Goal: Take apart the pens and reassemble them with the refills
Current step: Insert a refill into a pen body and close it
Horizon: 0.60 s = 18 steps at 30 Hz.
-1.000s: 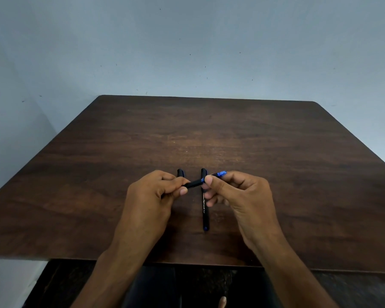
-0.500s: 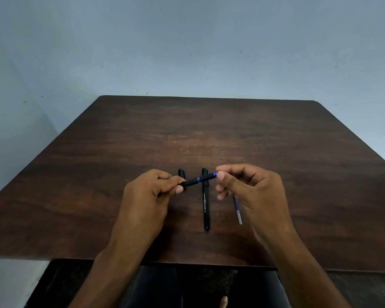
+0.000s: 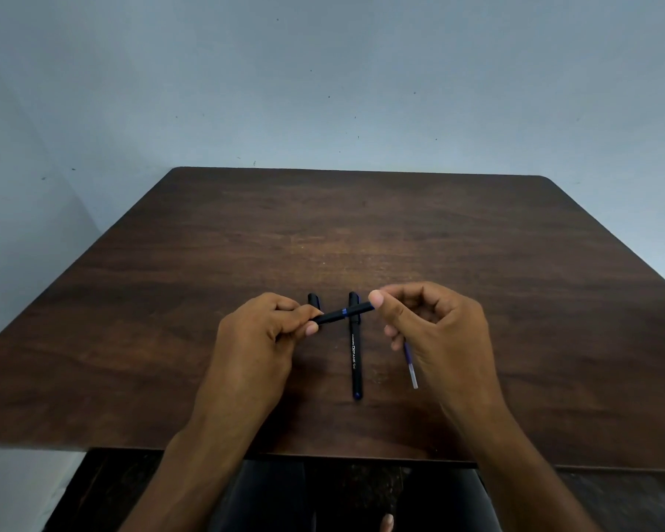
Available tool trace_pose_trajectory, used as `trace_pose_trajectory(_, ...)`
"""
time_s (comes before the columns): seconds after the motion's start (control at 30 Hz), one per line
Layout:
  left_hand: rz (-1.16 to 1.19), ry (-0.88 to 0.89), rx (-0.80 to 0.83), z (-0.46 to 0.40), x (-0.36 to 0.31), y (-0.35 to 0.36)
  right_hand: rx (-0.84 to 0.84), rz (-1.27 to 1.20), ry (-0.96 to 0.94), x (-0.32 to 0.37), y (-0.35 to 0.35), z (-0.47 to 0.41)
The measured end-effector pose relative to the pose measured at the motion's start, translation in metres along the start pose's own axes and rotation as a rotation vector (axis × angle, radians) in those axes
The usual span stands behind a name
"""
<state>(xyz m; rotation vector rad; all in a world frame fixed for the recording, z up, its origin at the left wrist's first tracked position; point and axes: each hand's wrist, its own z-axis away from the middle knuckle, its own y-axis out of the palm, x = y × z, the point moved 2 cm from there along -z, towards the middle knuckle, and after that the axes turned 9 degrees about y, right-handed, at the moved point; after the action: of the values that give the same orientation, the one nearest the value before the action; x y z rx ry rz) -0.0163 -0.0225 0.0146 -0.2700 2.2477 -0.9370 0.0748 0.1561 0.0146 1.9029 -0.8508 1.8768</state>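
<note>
Pen barrel [image 3: 342, 314] being gripped by left hand [image 3: 263, 339]; right hand [image 3: 434, 332] pinching its right end, refill [image 3: 410, 364] tucked underneath. Disassembly underway; next, setting parts down.

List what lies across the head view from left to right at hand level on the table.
Left hand → cap → whole pen lying on the table → refill → right hand. The barrel held by the left hand crosses over the whole pen, so it is left out.
</note>
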Motion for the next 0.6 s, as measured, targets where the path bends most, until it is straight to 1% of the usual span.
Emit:
trace_pose_trajectory(0.07, 0.004, 0.002, -0.004, -0.0009, 0.0003, -0.0003, 0.066, -0.095, 0.017, 0.0022, -0.0010, -0.0003)
trace_pose_trajectory(0.13, 0.014, 0.003, -0.011, -0.0020, 0.0000, -0.0004, 0.104, -0.113, 0.026, 0.0033, -0.0012, -0.0014)
trace_pose_trajectory(0.37, 0.019, -0.006, 0.003, -0.0015, -0.0013, 0.0006, 0.062, 0.009, 0.003, 0.0010, -0.0023, -0.0018)
trace_pose_trajectory(0.5, 0.077, -0.011, -0.039, -0.0001, 0.0002, 0.0022, 0.025, 0.079, -0.001, -0.0002, -0.0001, -0.0014)
trace_pose_trajectory(0.6, 0.067, 0.005, -0.046, 0.0002, 0.0006, 0.0029, -0.008, 0.152, -0.032, -0.0006, 0.0017, -0.0015)
